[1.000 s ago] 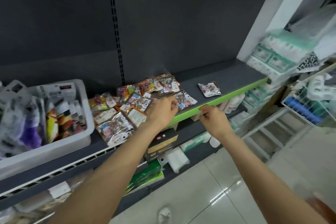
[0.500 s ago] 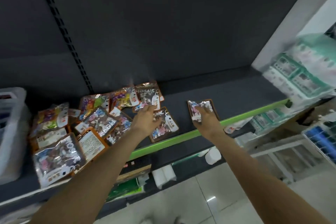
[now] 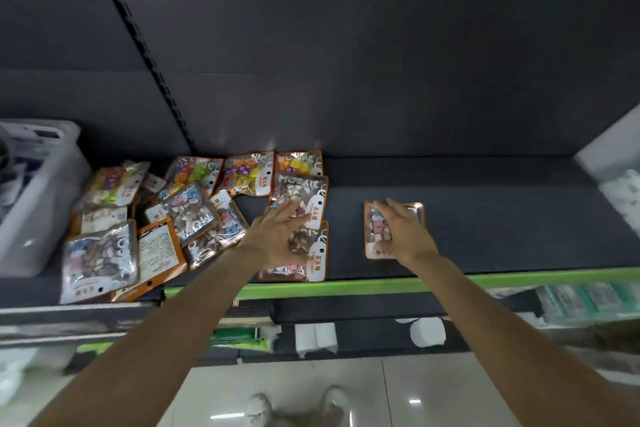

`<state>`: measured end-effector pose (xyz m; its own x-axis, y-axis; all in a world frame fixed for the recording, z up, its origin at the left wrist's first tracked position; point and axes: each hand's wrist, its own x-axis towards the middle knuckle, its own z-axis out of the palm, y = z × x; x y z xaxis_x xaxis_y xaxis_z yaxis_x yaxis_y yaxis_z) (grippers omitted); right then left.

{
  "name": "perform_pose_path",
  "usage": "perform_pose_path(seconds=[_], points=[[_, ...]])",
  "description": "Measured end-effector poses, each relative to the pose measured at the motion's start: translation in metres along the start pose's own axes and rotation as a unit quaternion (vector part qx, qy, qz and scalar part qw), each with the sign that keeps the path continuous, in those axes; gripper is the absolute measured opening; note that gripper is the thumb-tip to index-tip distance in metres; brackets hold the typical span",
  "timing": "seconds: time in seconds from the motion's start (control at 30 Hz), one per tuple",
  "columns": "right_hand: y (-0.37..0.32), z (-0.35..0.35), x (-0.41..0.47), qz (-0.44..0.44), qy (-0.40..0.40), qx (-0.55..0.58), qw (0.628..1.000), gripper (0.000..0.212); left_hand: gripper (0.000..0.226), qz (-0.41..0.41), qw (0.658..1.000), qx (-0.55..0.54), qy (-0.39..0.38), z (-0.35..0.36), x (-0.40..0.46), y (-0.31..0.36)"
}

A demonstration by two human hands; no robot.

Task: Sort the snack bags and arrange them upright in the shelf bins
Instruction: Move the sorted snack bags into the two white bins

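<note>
Right hand (image 3: pixel 403 236) lies spread, gripping nothing, on the lone orange-edged foil snack bag (image 3: pixel 377 230) — its long axis front-to-back — while the open-fingered left hand (image 3: pixel 280 236) rests on the heap.

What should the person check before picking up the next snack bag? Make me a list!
1. Right hand on the lone bag: ok, fingers spread flat over it, but not gripping yet.
2. Left hand on the MOSAIC bag: ok, lying flat on it, no grip.
3. Lone bag apart from the pile: ok, bare shelf lies between them.
4. Bags upright: not ok, all lie flat, many overlapping.
5. White bin within reach: cannot tell, it sits at the far left past the pile.
6. Room in the bin: cannot tell, only part of it shows.
</note>
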<state>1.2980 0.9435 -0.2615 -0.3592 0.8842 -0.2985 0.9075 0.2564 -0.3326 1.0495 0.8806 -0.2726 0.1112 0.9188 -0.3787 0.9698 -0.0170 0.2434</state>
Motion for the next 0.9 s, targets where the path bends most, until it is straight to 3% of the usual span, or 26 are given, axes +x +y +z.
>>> perform_pose_path(seconds=[0.13,0.2,0.27,0.37,0.43,0.5,0.63,0.7,0.9], points=[[0.001,-0.010,0.014,-0.003,-0.032,-0.064,0.997,0.099,0.102,-0.048,0.997,-0.033,0.045,0.004,-0.008,0.000],[0.001,-0.010,0.018,0.006,-0.010,-0.081,0.997,0.098,0.103,-0.097,0.990,-0.054,0.089,0.007,-0.009,0.004],[-0.004,-0.009,0.021,0.009,0.025,-0.095,0.995,0.084,0.098,-0.145,0.978,-0.077,0.128,0.009,-0.010,0.008],[-0.018,-0.019,0.025,-0.011,0.051,-0.065,0.996,0.042,0.081,-0.191,0.967,-0.065,0.159,0.010,-0.014,0.008],[-0.026,-0.029,0.027,-0.017,0.042,0.027,0.999,0.017,0.076,-0.187,0.963,-0.096,0.168,0.009,-0.016,0.000],[-0.033,-0.035,0.033,-0.025,0.039,0.154,0.987,0.006,0.080,-0.157,0.967,-0.134,0.149,0.007,-0.016,-0.012],[-0.058,-0.027,0.045,0.010,0.087,0.346,0.934,0.017,0.084,-0.114,0.983,-0.126,0.070,0.001,-0.018,-0.028],[-0.072,-0.016,0.051,0.033,0.091,0.348,0.933,0.005,0.083,-0.097,0.985,-0.133,0.061,0.001,-0.021,-0.030],[-0.098,0.016,0.060,0.043,0.023,0.259,0.965,0.024,0.077,-0.062,0.987,-0.121,0.090,0.001,-0.027,-0.032]])
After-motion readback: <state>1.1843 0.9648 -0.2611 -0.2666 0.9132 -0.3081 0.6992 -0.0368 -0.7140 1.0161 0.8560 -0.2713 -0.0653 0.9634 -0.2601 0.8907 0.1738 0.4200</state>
